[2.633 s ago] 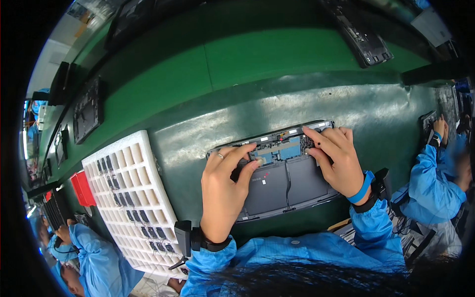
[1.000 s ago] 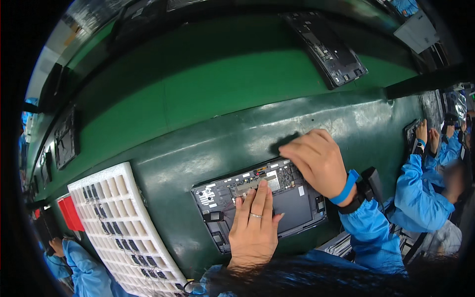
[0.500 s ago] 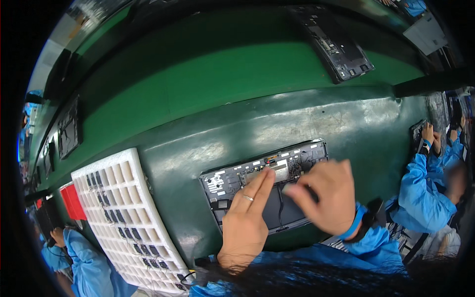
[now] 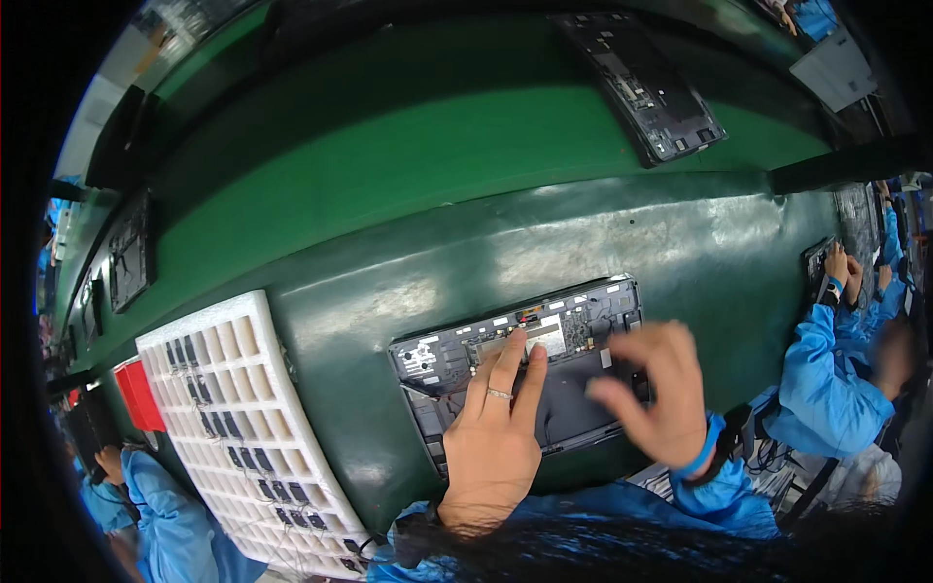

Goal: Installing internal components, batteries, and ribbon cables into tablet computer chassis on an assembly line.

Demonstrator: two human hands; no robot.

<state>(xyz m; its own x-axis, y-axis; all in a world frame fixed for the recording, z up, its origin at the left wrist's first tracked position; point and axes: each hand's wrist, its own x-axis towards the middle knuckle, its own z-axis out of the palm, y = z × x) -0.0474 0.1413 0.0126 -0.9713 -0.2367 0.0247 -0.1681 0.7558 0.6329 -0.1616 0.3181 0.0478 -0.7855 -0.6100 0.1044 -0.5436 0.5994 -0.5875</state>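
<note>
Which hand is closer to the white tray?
Left. The left hand is right of the white tray; the right hand is farther right, beyond the left hand.

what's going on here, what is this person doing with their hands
A person is working on an opened, dark electronic device on a green worktop. The left hand lies with its fingers on the circuit board; the right hand, blurred, is over the device's right side, and whether it touches is unclear. To the left stands a white foam tray with small black parts.
</note>
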